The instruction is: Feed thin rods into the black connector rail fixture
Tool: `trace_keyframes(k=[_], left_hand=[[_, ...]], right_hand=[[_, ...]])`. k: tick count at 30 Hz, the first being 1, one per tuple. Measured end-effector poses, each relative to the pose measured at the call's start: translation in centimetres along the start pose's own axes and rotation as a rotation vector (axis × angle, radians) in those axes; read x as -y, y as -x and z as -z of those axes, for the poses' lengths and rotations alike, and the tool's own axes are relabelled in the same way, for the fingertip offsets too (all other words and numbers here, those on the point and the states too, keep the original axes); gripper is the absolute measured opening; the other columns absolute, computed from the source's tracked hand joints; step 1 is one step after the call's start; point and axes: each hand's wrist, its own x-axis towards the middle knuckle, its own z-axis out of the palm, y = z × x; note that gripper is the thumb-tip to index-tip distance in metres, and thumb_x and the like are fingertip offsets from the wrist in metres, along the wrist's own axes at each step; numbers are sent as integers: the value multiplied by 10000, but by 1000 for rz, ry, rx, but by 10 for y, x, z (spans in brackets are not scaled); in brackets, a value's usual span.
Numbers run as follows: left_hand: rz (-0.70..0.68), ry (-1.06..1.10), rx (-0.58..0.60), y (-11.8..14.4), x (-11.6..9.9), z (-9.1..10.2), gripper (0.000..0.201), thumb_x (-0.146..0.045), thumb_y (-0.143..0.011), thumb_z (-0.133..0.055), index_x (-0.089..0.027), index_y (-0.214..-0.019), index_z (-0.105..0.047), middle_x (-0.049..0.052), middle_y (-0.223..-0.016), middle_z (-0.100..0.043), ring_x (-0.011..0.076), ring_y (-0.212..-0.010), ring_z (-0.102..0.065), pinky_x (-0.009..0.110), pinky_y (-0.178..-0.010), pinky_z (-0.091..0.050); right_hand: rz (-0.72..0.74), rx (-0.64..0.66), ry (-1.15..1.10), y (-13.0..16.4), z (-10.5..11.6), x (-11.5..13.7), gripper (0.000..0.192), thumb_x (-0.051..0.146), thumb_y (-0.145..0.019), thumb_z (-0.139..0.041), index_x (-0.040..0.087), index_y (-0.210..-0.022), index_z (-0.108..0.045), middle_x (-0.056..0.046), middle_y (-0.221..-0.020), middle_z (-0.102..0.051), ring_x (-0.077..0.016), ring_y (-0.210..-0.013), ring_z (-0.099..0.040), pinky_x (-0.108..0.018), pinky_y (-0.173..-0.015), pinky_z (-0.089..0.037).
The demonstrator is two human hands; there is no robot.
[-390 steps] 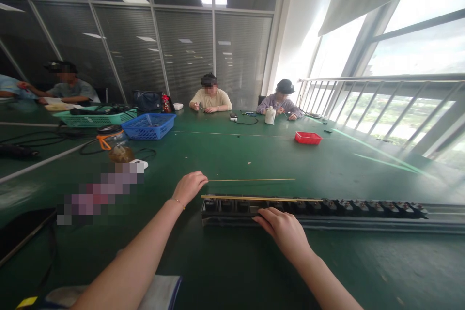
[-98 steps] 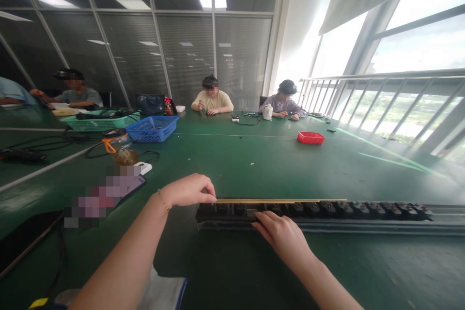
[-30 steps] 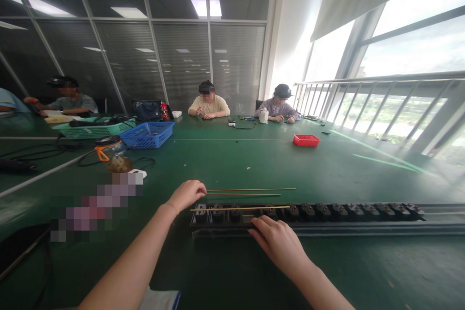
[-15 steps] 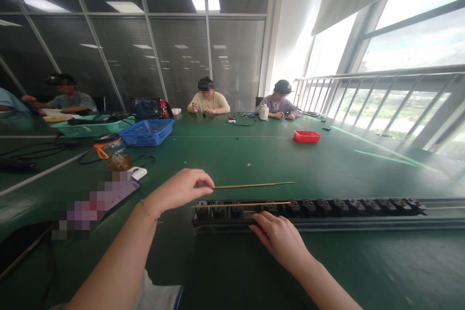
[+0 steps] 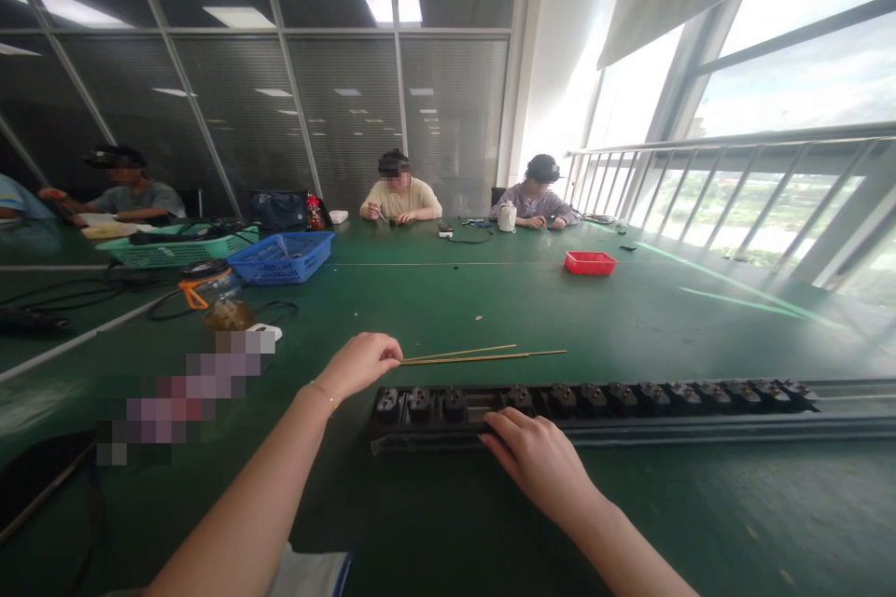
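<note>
Left hand (image 5: 360, 362) pinched on brass rods (image 5: 483, 355); right hand (image 5: 536, 455) flat, fingers spread, on socket strip (image 5: 630, 396).

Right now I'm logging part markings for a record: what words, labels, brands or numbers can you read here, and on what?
None can be read.
Long black socket strip: no legible marking.
Brass rods at the left hand: bare.
Blue basket and red tray: no print visible.
Item left of the hand: blurred out.
</note>
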Motion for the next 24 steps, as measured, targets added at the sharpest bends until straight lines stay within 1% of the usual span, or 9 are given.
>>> trace_keyframes(k=[4,7,10,14,16,18,19,21,24], left_hand=[[70,-25,19,-9,24,-28,135,-238,-706,-516,-230,-712,-650,8,-767,-656,168,-746,-589,251,-649,-420],[99,-69,2,-11,34,-40,129,-232,-714,-516,-232,-706,-645,12,-773,-642,166,-754,-581,249,-654,-416],[116,-99,-73,-11,40,-45,129,-250,-728,-512,-222,-724,-639,24,-810,-613,161,-763,-571,244,-659,-413],[150,-57,-200,-9,53,-50,178,-328,-745,-493,-216,-764,-631,29,-844,-588,160,-757,-561,246,-655,-415],[219,-13,-304,-7,63,-54,226,-337,-774,-443,-214,-803,-631,32,-862,-591,156,-751,-559,248,-668,-417],[331,19,-402,-4,73,-58,259,-313,-793,-404,-205,-864,-628,40,-888,-599,160,-767,-561,252,-685,-420],[389,25,-431,-3,77,-59,267,-301,-796,-396,-199,-886,-627,45,-898,-602,166,-779,-562,257,-690,-421],[475,24,-442,0,83,-62,268,-284,-794,-399,-195,-902,-627,51,-900,-609,176,-797,-562,263,-686,-422],[508,26,-399,1,85,-63,238,-276,-783,-426,-207,-887,-629,43,-894,-611,172,-809,-563,251,-666,-419]], right_hand=[[-8,21,5,0,2,0,222,294,-875,-373,218,-958,-565,-6,-813,-603,-112,-597,-561,-230,-509,-357],[-8,26,0,0,3,0,223,292,-875,-371,217,-956,-565,-8,-815,-603,-112,-595,-560,-230,-511,-359],[-3,27,5,0,3,0,228,289,-876,-370,213,-970,-563,-12,-827,-604,-111,-598,-559,-228,-512,-359],[-6,36,3,1,2,0,231,293,-877,-368,216,-978,-562,-11,-834,-607,-116,-607,-563,-230,-518,-363],[-8,43,-5,0,1,0,229,292,-876,-370,217,-981,-560,-10,-837,-607,-121,-616,-565,-233,-527,-370],[-6,42,-11,0,2,0,229,288,-877,-370,215,-984,-559,-12,-843,-608,-123,-626,-568,-234,-535,-375],[-5,40,-14,0,2,0,231,288,-877,-368,213,-983,-560,-14,-844,-608,-122,-628,-569,-232,-536,-376],[-3,29,-20,-1,2,0,238,291,-880,-362,209,-973,-564,-19,-841,-610,-119,-628,-571,-226,-535,-376],[-1,14,-24,0,3,0,252,302,-884,-351,205,-961,-570,-25,-828,-611,-114,-620,-572,-222,-531,-376]])
